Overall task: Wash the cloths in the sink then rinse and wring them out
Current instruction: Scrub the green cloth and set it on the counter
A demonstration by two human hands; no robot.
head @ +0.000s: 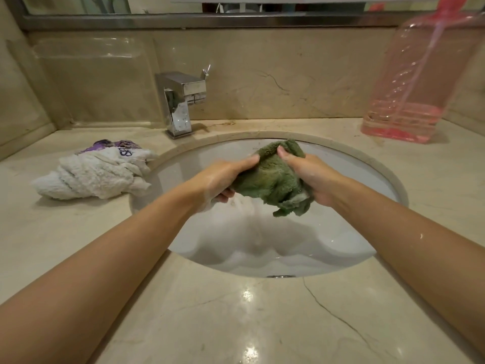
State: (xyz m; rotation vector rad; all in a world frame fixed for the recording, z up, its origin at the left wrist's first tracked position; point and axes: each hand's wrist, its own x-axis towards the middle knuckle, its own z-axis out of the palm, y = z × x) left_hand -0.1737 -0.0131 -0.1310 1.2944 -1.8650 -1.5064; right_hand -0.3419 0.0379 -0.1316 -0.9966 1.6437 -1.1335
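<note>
While both your left hand (225,179) and right hand (312,177) grip the green cloth (273,179), keep it over the sink (341,164) and rub folds together firmly.

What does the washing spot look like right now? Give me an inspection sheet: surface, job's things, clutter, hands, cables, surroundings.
Surface: marble counter around an oval sink; the basin holds cloudy, soapy-looking water.
Job's things: green cloth held bunched above the basin; white cloth lies twisted on the counter left of the sink, with a purple cloth behind it.
Clutter: pink see-through bottle stands on the counter at the back right.
Hands: left hand and right hand both grip the green cloth, one at each side; both look wet.
Cables: nothing seen.
Surroundings: chrome tap behind the sink, no water seen running; marble backsplash with a mirror edge above.
</note>
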